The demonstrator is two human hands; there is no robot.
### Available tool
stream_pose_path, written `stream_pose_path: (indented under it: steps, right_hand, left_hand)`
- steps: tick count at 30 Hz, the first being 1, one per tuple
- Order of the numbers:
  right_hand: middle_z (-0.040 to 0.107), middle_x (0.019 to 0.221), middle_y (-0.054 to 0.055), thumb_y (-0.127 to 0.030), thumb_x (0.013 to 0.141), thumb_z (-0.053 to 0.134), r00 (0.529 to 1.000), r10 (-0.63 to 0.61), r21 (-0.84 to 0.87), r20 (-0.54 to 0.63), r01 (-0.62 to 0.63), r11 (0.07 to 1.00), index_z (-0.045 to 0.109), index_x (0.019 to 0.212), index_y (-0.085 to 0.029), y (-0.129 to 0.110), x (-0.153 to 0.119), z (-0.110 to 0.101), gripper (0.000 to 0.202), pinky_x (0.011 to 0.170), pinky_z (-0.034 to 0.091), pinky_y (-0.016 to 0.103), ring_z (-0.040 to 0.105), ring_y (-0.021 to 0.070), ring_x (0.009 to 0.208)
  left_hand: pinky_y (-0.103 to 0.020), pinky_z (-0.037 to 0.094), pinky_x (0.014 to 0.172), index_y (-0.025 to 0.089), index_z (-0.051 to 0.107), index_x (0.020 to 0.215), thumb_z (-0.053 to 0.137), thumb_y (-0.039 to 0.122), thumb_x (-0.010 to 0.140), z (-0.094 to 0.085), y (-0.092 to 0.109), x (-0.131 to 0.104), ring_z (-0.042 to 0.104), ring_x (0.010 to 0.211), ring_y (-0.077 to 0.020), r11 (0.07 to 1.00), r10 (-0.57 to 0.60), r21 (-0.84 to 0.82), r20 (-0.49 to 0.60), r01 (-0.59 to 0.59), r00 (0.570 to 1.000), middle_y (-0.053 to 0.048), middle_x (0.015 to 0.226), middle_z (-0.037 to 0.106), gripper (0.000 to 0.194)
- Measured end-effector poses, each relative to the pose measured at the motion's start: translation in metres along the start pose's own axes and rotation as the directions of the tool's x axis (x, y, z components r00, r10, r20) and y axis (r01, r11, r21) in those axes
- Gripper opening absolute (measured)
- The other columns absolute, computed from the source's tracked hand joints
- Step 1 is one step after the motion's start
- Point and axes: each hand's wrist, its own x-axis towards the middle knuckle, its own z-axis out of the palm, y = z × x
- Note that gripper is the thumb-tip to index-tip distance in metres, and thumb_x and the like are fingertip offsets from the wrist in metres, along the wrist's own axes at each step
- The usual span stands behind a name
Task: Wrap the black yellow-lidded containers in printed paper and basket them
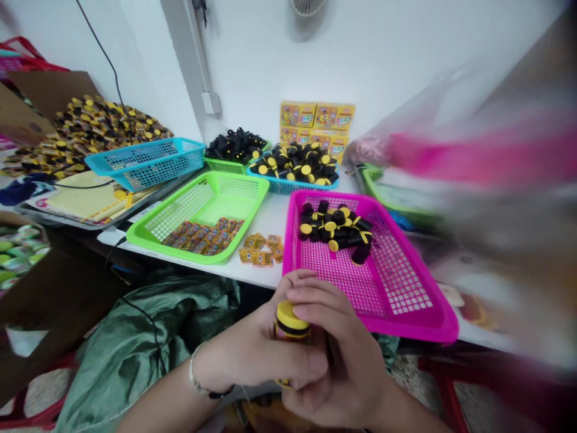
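In front of my body I hold a small jar with a yellow lid (pixel 288 315) and a printed wrap, upright or nearly so. My left hand (pixel 252 352) is closed around its side, the thumb lying across the front. My right hand (pixel 349 343) wraps it from the other side, fingers curled over beside the lid. Some of the fingertips and the jar's lower part are hidden. Just beyond my hands stands a magenta basket (pixel 426 325) with black jars with yellow lids (pixel 338 228). Small orange printed labels (pixel 261 249) lie on the table to its left.
A green basket (pixel 155 225) holds rows of wrapped jars (pixel 205 237). Behind are a blue basket of black jars (pixel 293 185), yellow boxes (pixel 315 120) and a blue basket (pixel 157 157). A pile of jars (pixel 99 129) sits far left. A blurred pink-and-clear plastic shape (pixel 487 159) fills the right.
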Motion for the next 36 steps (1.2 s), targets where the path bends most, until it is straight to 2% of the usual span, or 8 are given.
stream_pose_path:
  steps: [5, 14, 19, 22, 25, 28, 32, 36]
  right_hand:
    - [0.074, 0.109, 0.010, -0.017, 0.087, 0.068, 0.978, -0.171, -0.322, 0.118, 0.201, 0.925, 0.061, 0.123, -0.013, 0.010, -0.003, -0.011, 0.037, 0.114, 0.049, 0.048, 0.064, 0.0256, 0.116]
    - [0.072, 0.112, 0.009, -0.005, 0.072, 0.067, 0.990, -0.129, -0.139, 0.063, 0.137, 0.981, 0.057, 0.116, -0.016, 0.012, 0.002, -0.008, 0.046, 0.112, 0.051, 0.038, 0.060, 0.0223, 0.123]
    - [0.065, 0.110, 0.007, -0.003, 0.077, 0.064, 0.979, -0.161, -0.218, 0.122, 0.185, 0.958, 0.058, 0.117, -0.016, 0.011, 0.002, -0.009, 0.042, 0.117, 0.045, 0.040, 0.056, 0.0220, 0.121]
    - [0.059, 0.115, 0.007, -0.004, 0.082, 0.064, 0.986, -0.093, -0.306, 0.139, 0.132, 0.943, 0.057, 0.122, -0.018, 0.013, 0.002, -0.011, 0.043, 0.114, 0.046, 0.039, 0.053, 0.0225, 0.124]
    - [0.054, 0.129, 0.011, -0.015, 0.087, 0.070, 0.996, -0.002, -0.408, 0.084, 0.036, 0.912, 0.052, 0.130, -0.021, 0.018, 0.004, -0.024, 0.047, 0.109, 0.049, 0.040, 0.053, 0.0246, 0.127]
    - [0.056, 0.130, 0.014, -0.022, 0.088, 0.072, 0.998, 0.060, -0.533, -0.013, -0.058, 0.844, 0.053, 0.131, -0.022, 0.032, 0.012, -0.051, 0.048, 0.105, 0.050, 0.046, 0.057, 0.0286, 0.124]
    - [0.065, 0.120, 0.016, -0.029, 0.092, 0.065, 0.985, 0.160, -0.671, 0.061, -0.078, 0.737, 0.066, 0.114, -0.018, 0.063, 0.026, -0.093, 0.024, 0.098, 0.054, 0.050, 0.065, 0.0321, 0.113]
    - [0.070, 0.113, 0.015, -0.034, 0.093, 0.059, 0.900, 0.398, -0.706, 0.177, -0.165, 0.689, 0.070, 0.104, -0.018, 0.096, 0.036, -0.119, 0.022, 0.098, 0.055, 0.048, 0.070, 0.0305, 0.106]
  left_hand:
    - [-0.015, 0.036, 0.052, 0.027, 0.007, 0.148, 0.059, 0.003, 0.081, 0.007, 0.005, 0.001, 0.046, 0.055, -0.0069, 0.978, 0.101, 0.195, -0.140, -0.073, 0.985, 0.012, 0.068, 0.049, 0.089]
    - [-0.013, 0.038, 0.054, 0.027, 0.017, 0.139, 0.061, 0.002, 0.081, 0.004, 0.017, 0.005, 0.047, 0.056, -0.0035, 0.994, 0.109, -0.002, 0.032, -0.109, 0.994, 0.010, 0.077, 0.053, 0.077]
    - [-0.016, 0.047, 0.061, 0.033, 0.021, 0.135, 0.068, 0.004, 0.082, 0.003, 0.008, 0.000, 0.059, 0.070, -0.0072, 0.956, 0.228, 0.207, -0.068, -0.210, 0.971, 0.005, 0.092, 0.057, 0.077]
    - [-0.024, 0.053, 0.080, 0.028, 0.046, 0.118, 0.074, 0.017, 0.084, -0.010, 0.020, -0.005, 0.065, 0.090, -0.0127, 0.842, 0.339, 0.486, -0.137, -0.235, 0.931, 0.000, 0.104, 0.064, 0.045]
    - [-0.029, 0.053, 0.079, 0.021, 0.061, 0.098, 0.076, 0.039, 0.084, -0.048, 0.053, 0.001, 0.067, 0.089, -0.0179, 0.599, 0.413, 0.798, -0.241, -0.063, 0.879, -0.003, 0.098, 0.070, 0.027]
    - [-0.030, 0.053, 0.072, 0.020, 0.063, 0.106, 0.070, 0.052, 0.085, -0.110, 0.097, 0.025, 0.069, 0.081, -0.0206, 0.222, 0.296, 0.910, -0.404, 0.349, 0.866, -0.002, 0.089, 0.073, 0.040]
    - [-0.037, 0.054, 0.083, 0.015, 0.069, 0.095, 0.080, 0.032, 0.081, -0.193, 0.132, 0.071, 0.071, 0.086, -0.0245, 0.024, 0.113, 0.855, -0.517, 0.518, 0.849, -0.003, 0.086, 0.075, 0.024]
    - [-0.043, 0.059, 0.086, 0.014, 0.067, 0.111, 0.067, 0.033, 0.095, -0.241, 0.120, 0.098, 0.069, 0.098, -0.0230, -0.099, -0.069, 0.806, -0.591, 0.584, 0.804, -0.007, 0.112, 0.071, 0.025]
